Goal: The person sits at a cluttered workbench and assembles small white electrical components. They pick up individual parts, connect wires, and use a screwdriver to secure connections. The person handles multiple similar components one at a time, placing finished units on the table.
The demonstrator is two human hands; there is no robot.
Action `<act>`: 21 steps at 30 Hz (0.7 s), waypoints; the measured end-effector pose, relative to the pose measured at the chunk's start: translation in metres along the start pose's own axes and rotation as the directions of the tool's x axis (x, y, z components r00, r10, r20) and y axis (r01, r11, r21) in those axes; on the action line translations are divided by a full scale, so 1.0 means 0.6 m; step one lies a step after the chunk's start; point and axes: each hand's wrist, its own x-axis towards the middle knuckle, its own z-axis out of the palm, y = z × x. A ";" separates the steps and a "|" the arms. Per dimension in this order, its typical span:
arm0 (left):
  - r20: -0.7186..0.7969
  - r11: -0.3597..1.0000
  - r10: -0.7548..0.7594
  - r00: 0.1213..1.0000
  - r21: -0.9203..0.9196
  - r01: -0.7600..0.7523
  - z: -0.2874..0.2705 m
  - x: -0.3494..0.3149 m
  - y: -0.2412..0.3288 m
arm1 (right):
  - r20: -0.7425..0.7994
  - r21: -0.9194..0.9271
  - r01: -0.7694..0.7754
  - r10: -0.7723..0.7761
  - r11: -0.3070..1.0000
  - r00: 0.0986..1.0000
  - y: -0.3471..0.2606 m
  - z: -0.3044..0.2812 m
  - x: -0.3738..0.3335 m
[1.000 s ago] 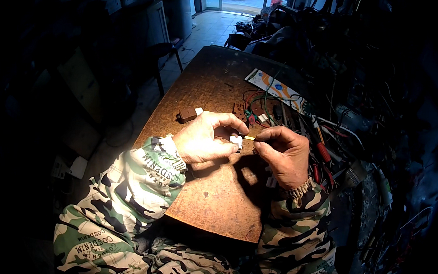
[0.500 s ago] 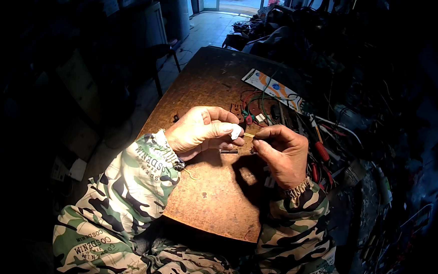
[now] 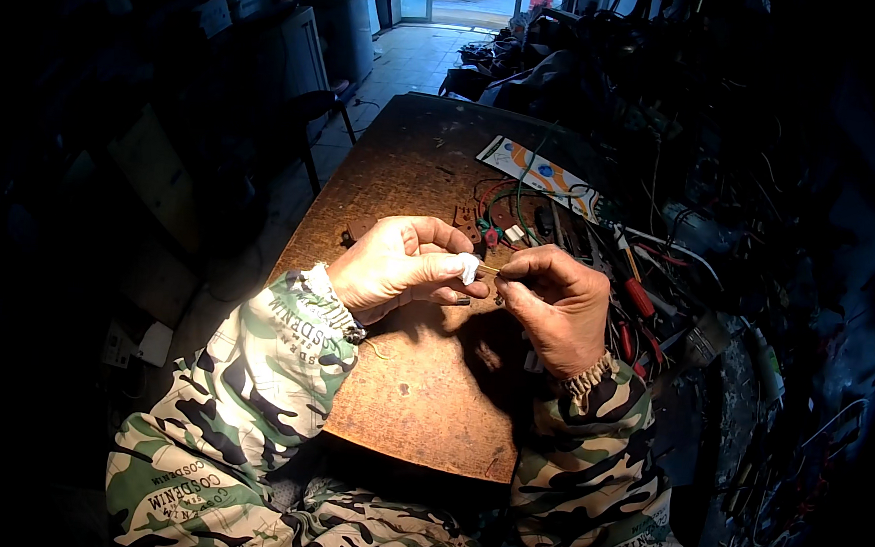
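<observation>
My left hand [image 3: 403, 263] pinches a small wad of white cloth or tissue [image 3: 470, 268] between thumb and fingers. Opposite it, my right hand [image 3: 562, 309] grips a thin brass-coloured rod [image 3: 491, 270] by its end, thumb against fingertips. The rod's other end meets the white wad; whether it goes inside is hidden by the left fingers. Both hands hover above the lit middle of a worn brown wooden table [image 3: 420, 393]. Part of a short dark piece [image 3: 463, 300] shows just below the left fingertips.
Tangled wires [image 3: 532, 204] and a white-and-orange printed strip [image 3: 542, 176] lie beyond my hands. Tools, including a red-handled screwdriver [image 3: 639, 296], crowd the right side. A dark stool [image 3: 312, 110] stands left of the table, and a doorway [image 3: 474, 0] is at the far end.
My right hand has shifted slightly left and up, with the rod nearer the left fingers. The white wad stays pinched in my left hand. The whole view has shifted a little.
</observation>
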 end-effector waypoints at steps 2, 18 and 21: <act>0.002 1.000 0.001 1.000 -0.005 -0.001 0.000 0.002 -0.002 | 0.004 -0.046 0.041 -0.041 0.998 0.999 0.005 -0.003 -0.002; -0.005 1.000 0.005 1.000 0.026 -0.005 0.000 -0.001 0.002 | -0.031 -0.503 0.309 -0.374 0.807 0.927 -0.002 0.018 -0.001; -0.025 1.000 0.000 1.000 0.031 0.001 -0.003 -0.006 0.000 | -0.018 -0.505 0.341 -0.404 0.793 0.914 0.009 0.023 -0.002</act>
